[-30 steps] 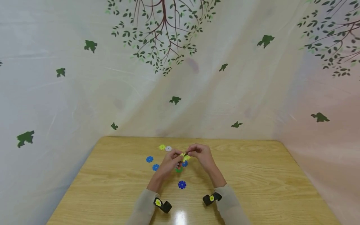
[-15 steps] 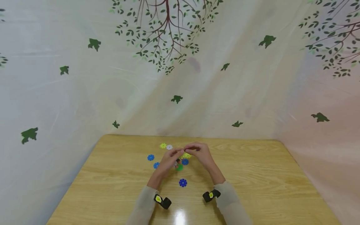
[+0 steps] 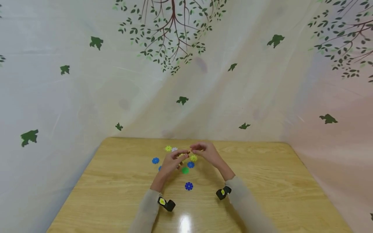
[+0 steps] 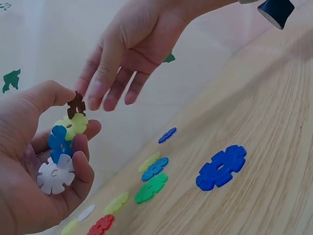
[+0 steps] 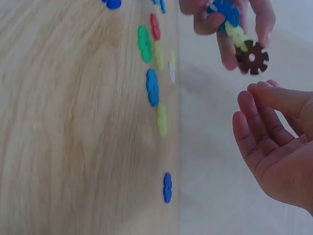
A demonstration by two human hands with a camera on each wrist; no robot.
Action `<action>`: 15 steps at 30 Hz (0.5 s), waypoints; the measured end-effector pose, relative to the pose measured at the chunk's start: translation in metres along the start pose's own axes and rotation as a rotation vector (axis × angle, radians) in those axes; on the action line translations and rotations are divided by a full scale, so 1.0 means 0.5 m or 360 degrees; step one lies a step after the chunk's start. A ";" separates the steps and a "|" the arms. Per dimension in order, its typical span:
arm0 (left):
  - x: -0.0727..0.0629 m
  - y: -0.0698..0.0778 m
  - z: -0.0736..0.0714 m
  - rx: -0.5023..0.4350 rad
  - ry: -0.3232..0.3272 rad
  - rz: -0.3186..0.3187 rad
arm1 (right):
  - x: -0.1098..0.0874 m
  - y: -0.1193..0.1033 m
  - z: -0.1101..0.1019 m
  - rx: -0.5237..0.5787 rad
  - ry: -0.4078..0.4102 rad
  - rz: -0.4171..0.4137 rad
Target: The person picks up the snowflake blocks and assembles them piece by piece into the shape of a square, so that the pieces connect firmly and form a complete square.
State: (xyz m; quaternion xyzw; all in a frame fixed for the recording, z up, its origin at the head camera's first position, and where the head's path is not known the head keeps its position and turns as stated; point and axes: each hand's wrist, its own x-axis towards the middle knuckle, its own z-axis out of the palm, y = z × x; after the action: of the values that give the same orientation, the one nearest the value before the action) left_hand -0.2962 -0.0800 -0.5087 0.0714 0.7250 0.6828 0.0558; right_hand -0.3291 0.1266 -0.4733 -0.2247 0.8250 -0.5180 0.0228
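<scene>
My left hand (image 4: 29,161) holds a chain of slotted plastic snowflake discs. In the left wrist view the chain runs from a white disc (image 4: 55,175) through a blue disc (image 4: 59,143) and a yellow disc (image 4: 73,126) to a brown disc (image 4: 76,105) at the thumb tip. My right hand (image 5: 279,142) is just beside the brown end, its fingers loosely bent and with nothing seen between them. A small gap parts it from the brown disc in the right wrist view. Both hands are raised over the table in the head view (image 3: 205,152).
Loose discs lie on the wooden table (image 3: 262,181): a green disc (image 4: 151,188), a dark blue disc (image 4: 221,167), a red disc (image 4: 101,225), and several yellow, blue and white ones. A curtain printed with leaves (image 3: 182,100) hangs behind the table's far edge.
One second ago my right fingers pinched a dark disc by the yellow one; the hands then met. Now the brown disc sits on the chain's end and my right fingers have come off it.
</scene>
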 end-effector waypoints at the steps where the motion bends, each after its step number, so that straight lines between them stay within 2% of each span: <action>1: 0.000 0.000 -0.002 0.0011 0.0011 0.0004 | 0.003 0.002 -0.004 -0.0026 -0.0004 0.0005; 8: 0.000 0.001 -0.016 -0.0006 0.0044 0.0002 | 0.026 0.034 -0.021 -0.0258 -0.0102 -0.0041; 15: 0.003 -0.007 -0.021 -0.0046 0.0062 0.0006 | 0.040 0.055 -0.011 -0.0399 -0.0322 0.0077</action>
State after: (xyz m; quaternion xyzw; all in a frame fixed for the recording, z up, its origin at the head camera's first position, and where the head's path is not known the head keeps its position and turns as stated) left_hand -0.2995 -0.0902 -0.5114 0.0585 0.7157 0.6947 0.0413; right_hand -0.3580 0.1335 -0.4904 -0.2569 0.8818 -0.3850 0.0899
